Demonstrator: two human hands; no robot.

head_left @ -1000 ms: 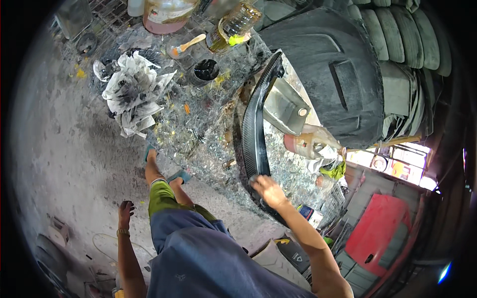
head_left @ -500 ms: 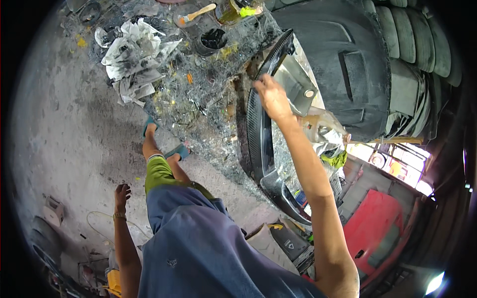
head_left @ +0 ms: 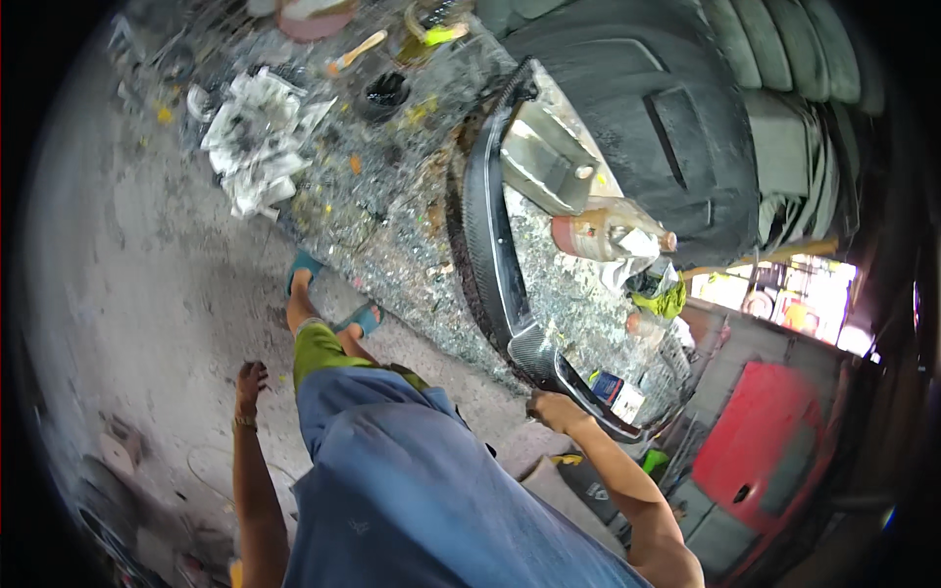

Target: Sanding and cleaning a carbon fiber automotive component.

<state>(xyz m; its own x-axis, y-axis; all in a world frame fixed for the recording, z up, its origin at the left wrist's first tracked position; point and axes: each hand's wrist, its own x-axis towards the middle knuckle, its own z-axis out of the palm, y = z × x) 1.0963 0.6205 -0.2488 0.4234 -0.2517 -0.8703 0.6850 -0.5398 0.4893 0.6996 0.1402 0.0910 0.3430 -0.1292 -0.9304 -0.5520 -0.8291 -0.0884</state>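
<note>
A long, curved car trim piece with a black carbon-fibre weave (head_left: 495,245) lies along the edge of a paint-spattered workbench (head_left: 392,265). Beside its near end is my right hand (head_left: 561,412), with the fingers curled in. Whatever they hold, if anything, is hidden, and I cannot tell whether the hand touches the trim. My left hand (head_left: 251,384) hangs low at my side over the floor, its fingers loosely apart and holding nothing.
On the bench are crumpled white sheets (head_left: 257,147), a dark cup (head_left: 384,93), a brush (head_left: 358,54), a grey metal-like piece (head_left: 551,162) and a plastic bottle (head_left: 608,233). A black car hood (head_left: 637,118) stands behind; a red panel (head_left: 750,431) is at right.
My right hand has come from the far part of the trim back toward me, to its near end. The view has shifted slightly; my left hand still hangs low.
</note>
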